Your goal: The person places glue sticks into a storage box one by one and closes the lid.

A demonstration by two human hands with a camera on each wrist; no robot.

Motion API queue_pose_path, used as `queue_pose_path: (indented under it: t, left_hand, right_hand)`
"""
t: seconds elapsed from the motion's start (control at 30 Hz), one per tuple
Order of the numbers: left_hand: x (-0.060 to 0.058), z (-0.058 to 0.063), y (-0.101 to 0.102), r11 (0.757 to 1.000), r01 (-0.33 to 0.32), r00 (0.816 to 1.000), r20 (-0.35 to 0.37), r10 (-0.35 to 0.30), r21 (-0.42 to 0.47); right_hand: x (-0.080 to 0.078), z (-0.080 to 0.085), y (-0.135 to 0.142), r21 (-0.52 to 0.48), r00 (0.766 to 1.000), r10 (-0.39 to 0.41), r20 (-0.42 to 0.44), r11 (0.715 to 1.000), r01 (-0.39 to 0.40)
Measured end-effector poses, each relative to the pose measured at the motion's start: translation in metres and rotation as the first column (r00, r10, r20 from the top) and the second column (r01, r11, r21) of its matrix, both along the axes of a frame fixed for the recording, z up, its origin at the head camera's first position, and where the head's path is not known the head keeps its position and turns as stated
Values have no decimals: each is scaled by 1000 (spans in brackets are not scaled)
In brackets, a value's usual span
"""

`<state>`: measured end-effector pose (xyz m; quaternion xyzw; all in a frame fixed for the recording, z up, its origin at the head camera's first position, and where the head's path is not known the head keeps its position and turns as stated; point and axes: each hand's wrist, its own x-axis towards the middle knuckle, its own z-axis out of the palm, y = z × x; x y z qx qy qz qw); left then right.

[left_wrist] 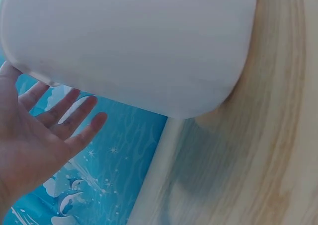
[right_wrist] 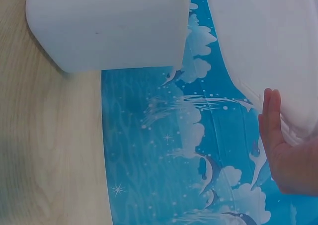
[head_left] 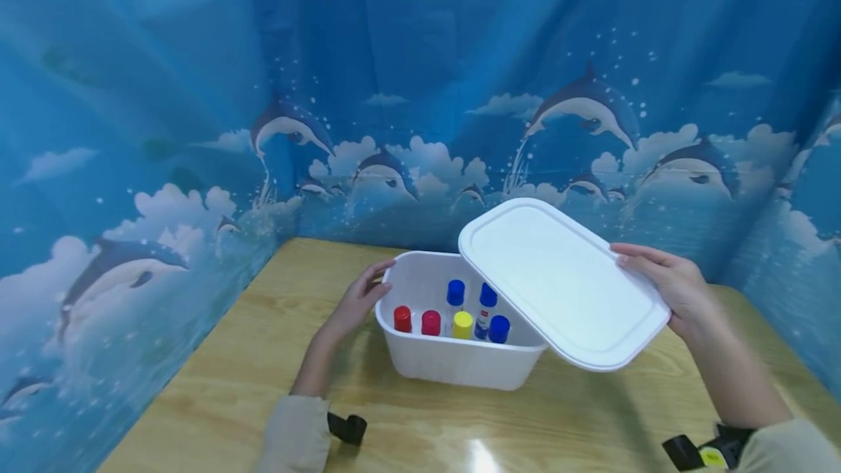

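A white plastic box stands on the table with its top uncovered. Inside are several capped bottles: two red-capped ones, a yellow-capped one and several with blue caps. Their lower parts are mostly hidden by the front wall. My left hand touches the box's left rim, its fingers spread and fairly straight in the left wrist view. My right hand holds the white lid by its right edge, thumb on top. The lid is raised and tilted, overlapping the box's right end in the head view.
The light wooden table runs under the box. A blue curtain printed with dolphins and clouds hangs behind and along both sides. Black straps with small devices sit on both wrists, beside beige sleeves.
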<state>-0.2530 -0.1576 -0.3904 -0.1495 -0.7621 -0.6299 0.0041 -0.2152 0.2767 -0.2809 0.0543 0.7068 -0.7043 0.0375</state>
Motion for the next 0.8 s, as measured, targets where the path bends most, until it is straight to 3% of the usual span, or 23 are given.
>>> queue_pose_path:
  t: [0.17, 0.4, 0.57, 0.63, 0.8]
  left_hand:
    - [0, 6, -3, 998, -33, 998, 59, 37, -57]
    - [-7, 31, -2, 990, -49, 997, -59, 41, -132]
    - [-11, 55, 7, 987, -8, 994, -109, -10, -162]
    - [-5, 69, 15, 985, 12, 992, -122, -33, -172]
    - [-7, 82, 32, 982, 52, 988, -132, -77, -180]
  right_hand:
    - [-3, 6, -3, 16, 999, 28, 17, 999, -28]
    - [-7, 7, -7, 8, 999, 47, 21, 999, -47]
    - [-9, 5, -11, 34, 997, 78, 11, 996, -78]
    - [-10, 4, -13, 49, 996, 87, 12, 995, -87]
    - [-12, 3, -17, 50, 993, 112, 22, 992, -113]
